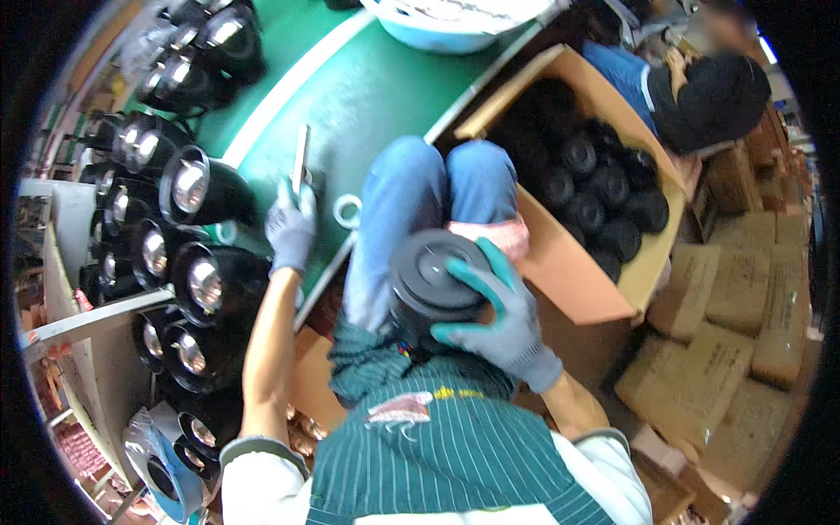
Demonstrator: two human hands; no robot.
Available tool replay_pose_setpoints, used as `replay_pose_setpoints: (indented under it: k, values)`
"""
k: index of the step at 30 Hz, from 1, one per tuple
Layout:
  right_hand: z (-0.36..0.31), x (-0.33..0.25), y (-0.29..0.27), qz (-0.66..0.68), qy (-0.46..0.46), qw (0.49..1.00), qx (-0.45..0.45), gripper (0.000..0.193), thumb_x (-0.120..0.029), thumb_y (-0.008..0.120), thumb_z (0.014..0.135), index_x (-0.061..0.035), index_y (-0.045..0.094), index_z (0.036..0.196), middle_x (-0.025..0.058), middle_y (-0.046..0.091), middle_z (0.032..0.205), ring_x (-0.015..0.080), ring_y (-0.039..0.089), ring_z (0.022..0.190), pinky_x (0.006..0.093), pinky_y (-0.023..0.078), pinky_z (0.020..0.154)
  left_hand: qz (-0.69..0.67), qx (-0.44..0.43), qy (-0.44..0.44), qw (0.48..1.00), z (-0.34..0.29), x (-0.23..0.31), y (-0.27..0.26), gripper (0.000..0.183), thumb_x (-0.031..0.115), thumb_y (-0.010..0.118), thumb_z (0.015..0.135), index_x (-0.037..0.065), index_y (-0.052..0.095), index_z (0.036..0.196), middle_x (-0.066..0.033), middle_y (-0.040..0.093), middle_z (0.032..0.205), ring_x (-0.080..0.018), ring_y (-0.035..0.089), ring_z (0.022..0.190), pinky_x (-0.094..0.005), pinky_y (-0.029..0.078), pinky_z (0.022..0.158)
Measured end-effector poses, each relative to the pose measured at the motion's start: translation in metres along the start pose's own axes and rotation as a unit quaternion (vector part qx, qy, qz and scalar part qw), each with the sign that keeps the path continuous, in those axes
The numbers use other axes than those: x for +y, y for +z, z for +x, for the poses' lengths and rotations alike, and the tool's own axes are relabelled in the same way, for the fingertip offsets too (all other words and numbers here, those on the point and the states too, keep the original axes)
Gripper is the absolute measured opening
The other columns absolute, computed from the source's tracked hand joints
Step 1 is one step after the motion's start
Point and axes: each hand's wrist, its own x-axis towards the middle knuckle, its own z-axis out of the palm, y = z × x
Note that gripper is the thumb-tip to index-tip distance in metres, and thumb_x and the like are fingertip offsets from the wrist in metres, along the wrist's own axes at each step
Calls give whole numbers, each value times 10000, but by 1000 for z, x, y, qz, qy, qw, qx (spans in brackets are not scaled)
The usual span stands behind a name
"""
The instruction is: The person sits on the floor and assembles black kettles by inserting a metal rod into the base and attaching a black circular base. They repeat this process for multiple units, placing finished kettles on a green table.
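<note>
My right hand (512, 328), in a grey glove with green fingertips, grips the rim of a black round lid-like part (429, 269) that rests on my lap. Its top has concentric rings, and the underside is hidden. Over the green table, my left hand (290, 226), also gloved, is closed around a slim silver bar-shaped tool (301, 156) that points away from me. The tool's exact kind does not show. A pale ring (347, 211) lies on the table just right of that hand.
Black domed housings with shiny insides (199, 185) are stacked along the left. On my right stands an open cardboard box (573, 293) of black round parts. A white-blue basin (437, 37) sits on the far table. Flattened cartons (691, 376) and another person (709, 101) are at right.
</note>
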Motion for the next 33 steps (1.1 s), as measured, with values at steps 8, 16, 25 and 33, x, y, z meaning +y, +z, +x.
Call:
replay_pose_setpoints:
  k: [8, 16, 25, 33]
  values:
    - [57, 21, -51, 519, 134, 821, 195, 564, -373, 725, 974, -4, 607, 1384, 111, 631, 1385, 243, 594, 1279, 410, 493, 1092, -214, 53, 401, 889, -67, 65, -144, 719, 313, 846, 782, -8, 549, 1352, -333, 462, 1460, -508, 513, 1316, -594, 393, 1134]
    - [227, 53, 26, 700, 255, 666, -42, 781, -705, 459, 988, -85, 492, 1462, 220, 599, 1374, 381, 586, 1286, 549, 472, 1103, -279, 137, 294, 904, 63, 112, -141, 661, 227, 970, 611, 106, 639, 1170, -295, 511, 1439, -473, 510, 1354, -542, 433, 1119]
    - [290, 91, 41, 770, 251, 572, -133, 732, -597, 430, 1033, -69, 415, 1540, 267, 544, 1456, 432, 543, 1333, 634, 381, 1156, 22, 98, 96, 990, 357, 139, -63, 646, 437, 857, 745, 110, 679, 1273, -183, 556, 1324, -367, 548, 1253, -458, 462, 1059]
    - [293, 91, 34, 755, 284, 585, -87, 756, -611, 381, 1052, -28, 407, 1532, 280, 516, 1444, 447, 529, 1320, 650, 387, 1146, 117, 196, 168, 959, 472, 140, -40, 568, 533, 692, 884, 164, 637, 1312, -179, 654, 1201, -350, 665, 1083, -478, 551, 880]
